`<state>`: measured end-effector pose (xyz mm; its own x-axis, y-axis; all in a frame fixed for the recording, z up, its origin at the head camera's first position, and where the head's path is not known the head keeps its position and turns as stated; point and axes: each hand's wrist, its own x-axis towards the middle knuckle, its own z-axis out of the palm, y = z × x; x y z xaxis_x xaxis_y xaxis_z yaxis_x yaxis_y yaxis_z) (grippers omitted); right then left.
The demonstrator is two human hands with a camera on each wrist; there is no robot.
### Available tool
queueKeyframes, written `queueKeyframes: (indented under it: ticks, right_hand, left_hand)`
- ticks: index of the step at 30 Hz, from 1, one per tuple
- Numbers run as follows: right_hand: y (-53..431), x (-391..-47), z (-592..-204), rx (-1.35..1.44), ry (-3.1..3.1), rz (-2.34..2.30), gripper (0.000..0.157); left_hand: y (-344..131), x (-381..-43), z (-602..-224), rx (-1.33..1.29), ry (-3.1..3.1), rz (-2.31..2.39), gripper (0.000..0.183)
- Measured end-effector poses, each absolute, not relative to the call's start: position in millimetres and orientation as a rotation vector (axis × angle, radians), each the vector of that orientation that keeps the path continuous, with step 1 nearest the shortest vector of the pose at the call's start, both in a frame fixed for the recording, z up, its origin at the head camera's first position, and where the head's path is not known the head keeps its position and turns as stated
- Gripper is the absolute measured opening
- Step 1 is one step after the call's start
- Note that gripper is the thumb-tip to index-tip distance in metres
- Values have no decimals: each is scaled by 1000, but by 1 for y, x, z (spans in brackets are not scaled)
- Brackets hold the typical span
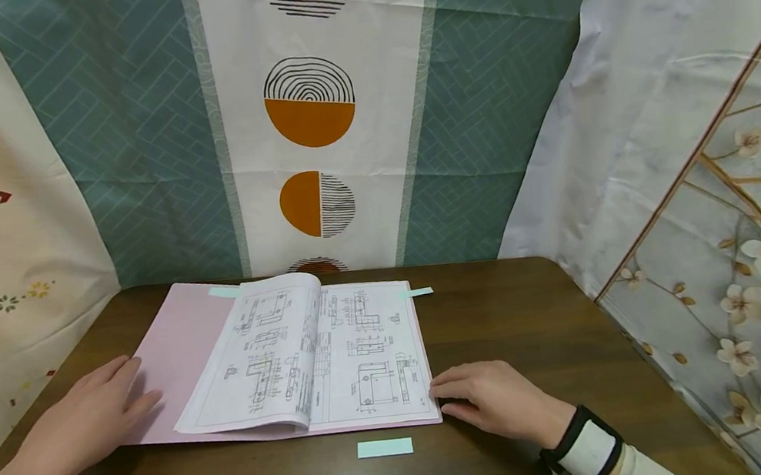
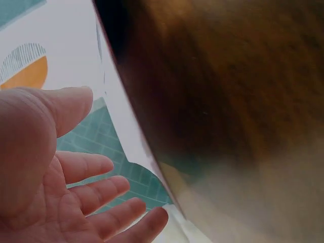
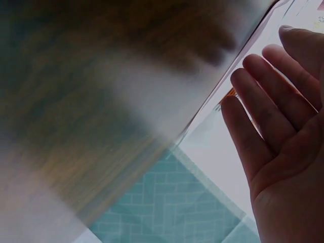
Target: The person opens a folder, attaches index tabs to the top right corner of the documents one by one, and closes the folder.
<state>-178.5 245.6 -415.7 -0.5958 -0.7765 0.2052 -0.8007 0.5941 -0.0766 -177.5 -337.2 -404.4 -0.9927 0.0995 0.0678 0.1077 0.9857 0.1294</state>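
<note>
An open booklet of technical drawings [image 1: 368, 355] with a pink cover [image 1: 176, 344] lies on the table in the head view. Its left-hand pages curl up near the middle. By the cover's left edge is my left hand [image 1: 89, 419], palm down over or on the pink; whether it touches is unclear. In the left wrist view, the fingers [image 2: 104, 195] are spread and hold nothing. At the booklet's lower right edge, my right hand [image 1: 498, 403] has its fingertips at the page edge. The right wrist view shows its fingers [image 3: 268, 106] extended, gripping nothing.
A pale green strip [image 1: 385, 447] lies on the brown table [image 1: 508, 325] in front of the booklet. Similar tabs stick to the cover's top [image 1: 224, 292] and the right page's edge [image 1: 417, 292]. Patterned curtains [image 1: 492, 102] hang behind and beside the table.
</note>
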Motion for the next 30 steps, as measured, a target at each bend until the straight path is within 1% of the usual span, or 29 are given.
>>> queueKeyframes:
  ticks: [7, 16, 19, 26, 30]
  right_hand:
    - [245, -176, -417, 1366, -2674, 259, 26]
    - [243, -174, -419, 1377, -2664, 225, 19]
    - [242, -174, -419, 1370, -2666, 227, 19]
    - [240, -174, -417, 1361, -2651, 229, 15]
    - [239, -173, -417, 1351, -2663, 228, 15]
  left_hand:
    - [-345, -177, -409, -128, -3109, -291, 73]
    - [-362, -184, -416, -189, -3087, -378, 59]
    - [-365, -186, -412, -166, -3059, -410, 54]
    - [-372, -186, -398, -85, -2872, -513, 35]
    - [-377, -186, -391, -32, -2802, -704, 33]
